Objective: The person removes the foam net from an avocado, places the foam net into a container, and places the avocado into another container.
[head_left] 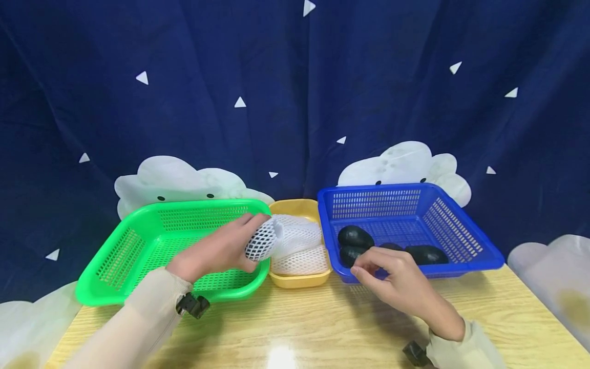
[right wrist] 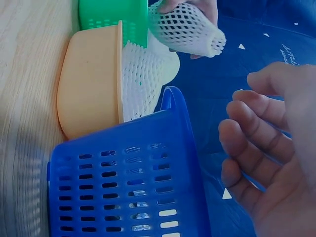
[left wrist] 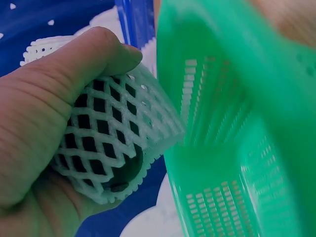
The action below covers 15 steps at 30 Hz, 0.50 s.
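Note:
My left hand [head_left: 226, 245] grips a dark avocado wrapped in a white foam net sleeve [head_left: 261, 240], above the right end of the green basket [head_left: 138, 206]. In the left wrist view the dark fruit [left wrist: 129, 170] shows through the mesh and at the sleeve's open end. My right hand [head_left: 400, 281] holds nothing, its fingers loosely bent over the front rim of the blue basket [head_left: 378, 190]. Several bare dark avocados [head_left: 356, 236] lie in that basket, some partly hidden behind the hand.
Between the two baskets stands a yellow bin [head_left: 299, 281] with white foam net sleeves [head_left: 299, 260] in it. All three containers rest on a wooden table [head_left: 295, 328]. A dark blue curtain [head_left: 276, 77] with white clouds and triangles hangs behind.

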Tool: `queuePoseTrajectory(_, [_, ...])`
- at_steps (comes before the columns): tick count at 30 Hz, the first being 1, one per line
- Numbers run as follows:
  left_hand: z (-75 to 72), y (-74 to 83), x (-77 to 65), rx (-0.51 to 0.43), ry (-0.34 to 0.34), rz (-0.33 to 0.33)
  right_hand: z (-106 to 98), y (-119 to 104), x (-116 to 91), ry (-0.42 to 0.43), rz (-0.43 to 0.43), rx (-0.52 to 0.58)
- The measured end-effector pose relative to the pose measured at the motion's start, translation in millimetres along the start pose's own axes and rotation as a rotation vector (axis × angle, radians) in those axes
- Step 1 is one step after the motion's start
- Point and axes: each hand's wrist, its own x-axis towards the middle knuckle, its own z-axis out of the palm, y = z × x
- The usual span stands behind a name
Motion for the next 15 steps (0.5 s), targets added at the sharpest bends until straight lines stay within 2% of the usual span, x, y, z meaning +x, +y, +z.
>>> queuePoseTrajectory(15, [23.4,28.4,-21.8,0.043,0.061,0.189,6,-4,0,-0.050,-0.035,0.001])
